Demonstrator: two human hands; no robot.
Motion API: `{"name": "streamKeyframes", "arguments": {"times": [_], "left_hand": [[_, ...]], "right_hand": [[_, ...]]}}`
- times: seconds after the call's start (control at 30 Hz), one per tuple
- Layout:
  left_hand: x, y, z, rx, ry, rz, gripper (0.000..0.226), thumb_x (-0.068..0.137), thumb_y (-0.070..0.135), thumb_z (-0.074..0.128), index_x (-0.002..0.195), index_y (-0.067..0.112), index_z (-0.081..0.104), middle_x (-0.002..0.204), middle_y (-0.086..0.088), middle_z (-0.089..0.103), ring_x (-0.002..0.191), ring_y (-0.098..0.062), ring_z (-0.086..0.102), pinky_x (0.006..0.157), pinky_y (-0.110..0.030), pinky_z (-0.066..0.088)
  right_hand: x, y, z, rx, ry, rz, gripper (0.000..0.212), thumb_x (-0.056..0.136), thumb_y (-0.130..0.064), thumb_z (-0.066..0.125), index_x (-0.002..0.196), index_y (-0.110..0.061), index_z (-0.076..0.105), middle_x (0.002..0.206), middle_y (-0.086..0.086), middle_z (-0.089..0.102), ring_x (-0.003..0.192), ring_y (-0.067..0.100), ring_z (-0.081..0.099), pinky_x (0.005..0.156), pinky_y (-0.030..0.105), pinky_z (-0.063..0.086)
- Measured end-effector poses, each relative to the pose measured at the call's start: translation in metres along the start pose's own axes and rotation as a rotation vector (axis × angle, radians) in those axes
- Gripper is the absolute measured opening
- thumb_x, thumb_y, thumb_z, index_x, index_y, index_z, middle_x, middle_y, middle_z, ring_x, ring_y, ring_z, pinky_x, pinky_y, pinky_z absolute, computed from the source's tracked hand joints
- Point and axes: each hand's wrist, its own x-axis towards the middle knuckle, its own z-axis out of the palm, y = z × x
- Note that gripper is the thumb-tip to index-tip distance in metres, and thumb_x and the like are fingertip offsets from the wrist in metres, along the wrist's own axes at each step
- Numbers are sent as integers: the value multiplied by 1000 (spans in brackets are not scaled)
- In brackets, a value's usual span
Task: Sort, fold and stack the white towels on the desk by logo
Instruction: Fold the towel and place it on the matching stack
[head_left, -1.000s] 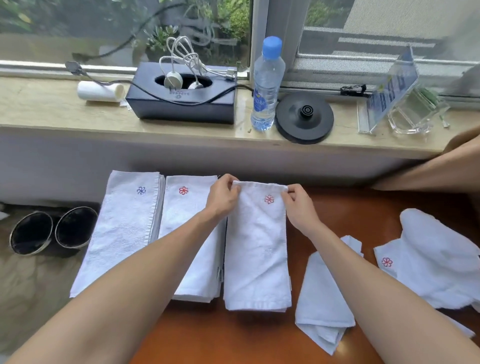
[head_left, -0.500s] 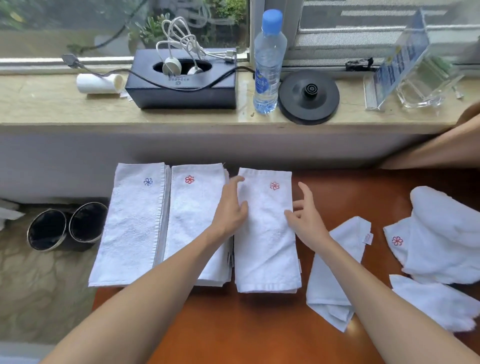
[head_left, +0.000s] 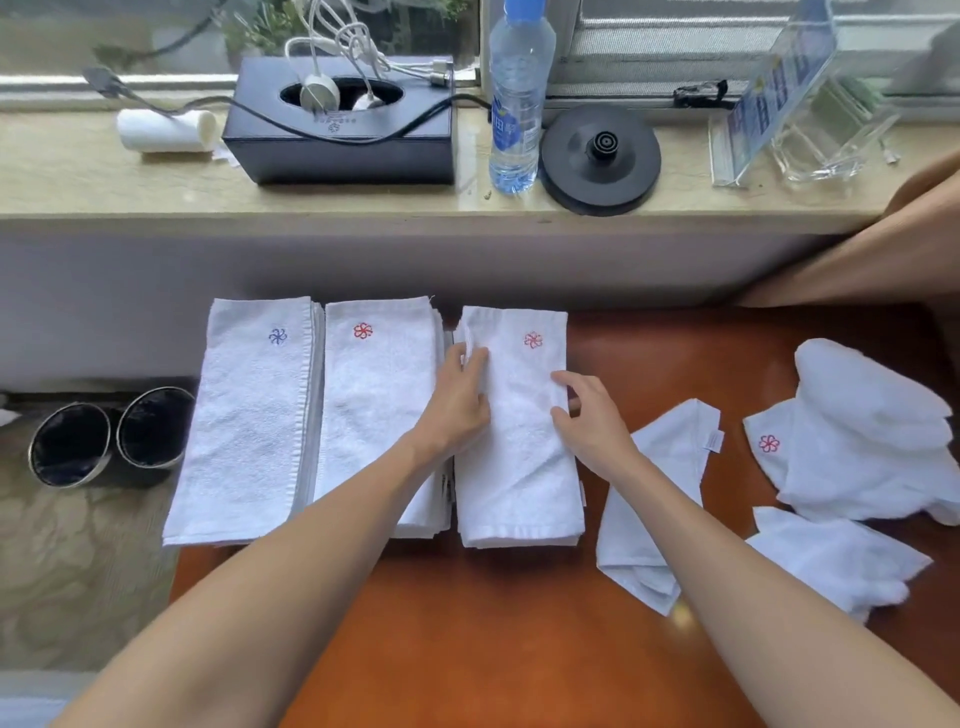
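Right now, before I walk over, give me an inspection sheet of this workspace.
Surface: brown wooden desk, bare along its near part.
Job's things: three folded stacks side by side at the far left: blue-logo stack, red-logo stack, and right stack, also with a red logo. Loose towels lie unfolded to the right.
Clutter: tissue box, water bottle, kettle base, sign holder and white roll, all on the windowsill.
Hands: left hand lies on the right stack's left edge. Right hand touches its right edge with its fingertips.
Cables: white cables pile out of the tissue box. A black cable crosses it.
Surroundings: two bins on the floor at left.
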Motion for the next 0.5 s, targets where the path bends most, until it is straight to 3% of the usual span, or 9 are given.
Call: {"name": "streamKeyframes", "arguments": {"times": [0.1,0.17,0.4,0.5], "left_hand": [[-26,-1,4,196,10,18,39,93,3,51,132,6,49,155,-20,24,137,-39,31,115,-47,36],[-48,-2,9,330,7,38,43,98,11,52,140,5,48,165,-26,13,148,-41,19,119,-49,26],[-116,-6,36,449,-108,200,56,97,16,52,151,7,41,168,-15,21,155,-38,16,124,-49,19],[-142,-4,49,465,-117,205,54,97,19,51,149,10,42,167,-15,22,155,-38,16,125,-52,16]], "right_hand": [[-26,8,5,-52,-26,-4,51,100,-20,60,149,-29,47,140,-14,36,121,6,48,100,23,45],[-52,11,13,-123,-40,-33,59,98,-22,62,152,-29,42,144,-13,29,132,11,35,108,27,38],[-131,12,42,-368,5,-45,66,97,-22,60,158,-16,35,162,6,19,148,24,25,120,39,33],[-160,14,49,-409,-8,1,68,98,-24,60,160,-21,32,164,6,17,150,25,23,119,43,34]]}}
